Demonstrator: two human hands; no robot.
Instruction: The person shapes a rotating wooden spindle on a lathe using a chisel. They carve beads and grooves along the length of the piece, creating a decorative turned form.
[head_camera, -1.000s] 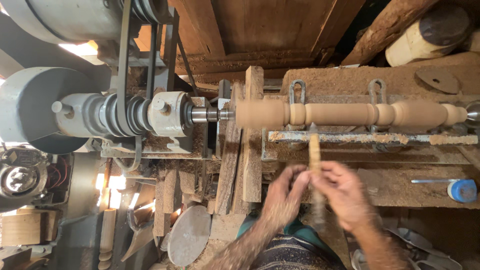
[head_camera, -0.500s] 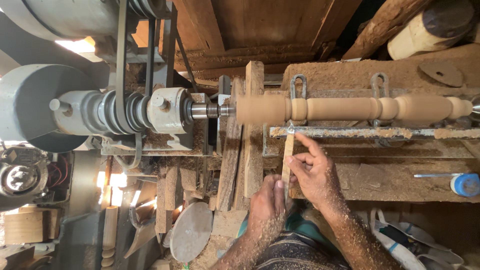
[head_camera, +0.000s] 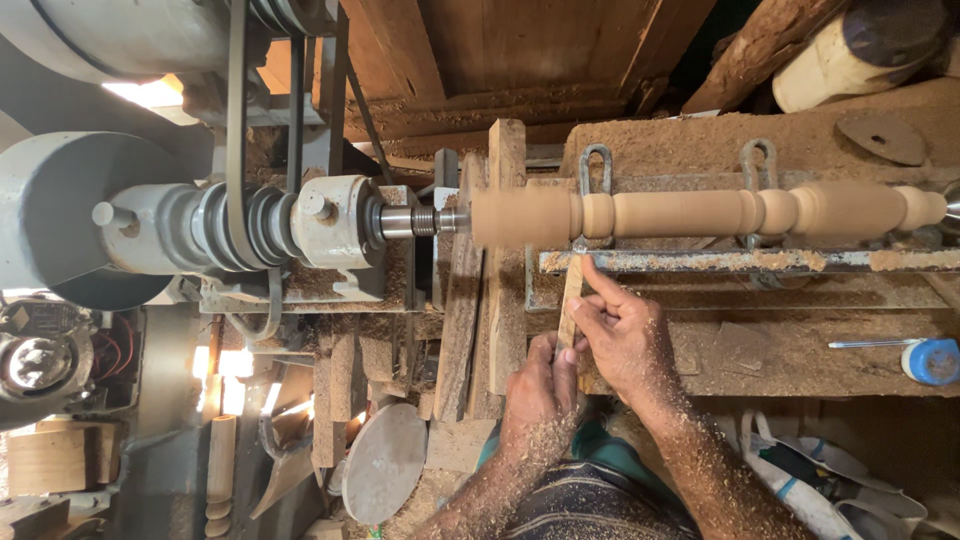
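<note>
Pale tan spindle (head_camera: 700, 212), grey lathe headstock (head_camera: 330, 225), blue tape roll (head_camera: 930, 361), perhaps striped dark shirt (head_camera: 590, 510).

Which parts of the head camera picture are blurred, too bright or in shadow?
Head view: the wooden spindle on the lathe looks smooth and slightly blurred, bright daylight blows out a patch at upper left, the top right corner is in deep shadow, and both hands, the left hand and right hand, are sharp, sawdust visible on them.
</note>
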